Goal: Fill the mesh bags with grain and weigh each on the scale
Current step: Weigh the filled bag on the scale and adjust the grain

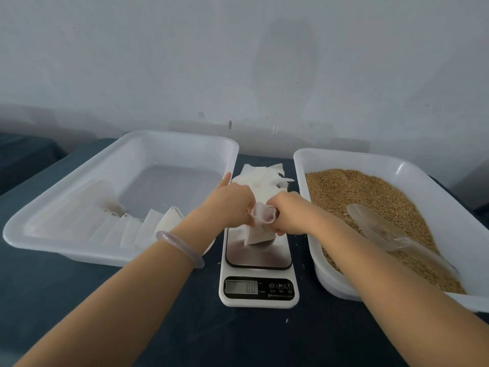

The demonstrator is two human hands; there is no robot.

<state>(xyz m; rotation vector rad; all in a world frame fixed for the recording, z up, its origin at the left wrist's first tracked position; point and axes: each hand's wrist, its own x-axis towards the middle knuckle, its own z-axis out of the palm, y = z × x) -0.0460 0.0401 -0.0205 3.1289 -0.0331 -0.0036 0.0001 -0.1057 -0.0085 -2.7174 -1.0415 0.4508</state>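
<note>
Above the steel plate of the white kitchen scale (258,256), both hands hold one white mesh bag (260,225) by its mouth. My left hand (231,201) pinches the left rim and my right hand (289,211) pinches the right rim, so the mouth is spread wide. The bag hangs just over the plate; whether it touches the plate is unclear. The scale's display shows 0.0. A heap of empty mesh bags (264,178) lies behind the scale. A white tray (434,186) on the right holds brown grain (352,192) with a clear plastic scoop (381,229) lying in it.
A white tray (87,250) on the left holds a row of filled bags (137,230) along its near side. Everything sits on a dark table (53,300) against a pale wall. A few loose grains lie on the table near the scale.
</note>
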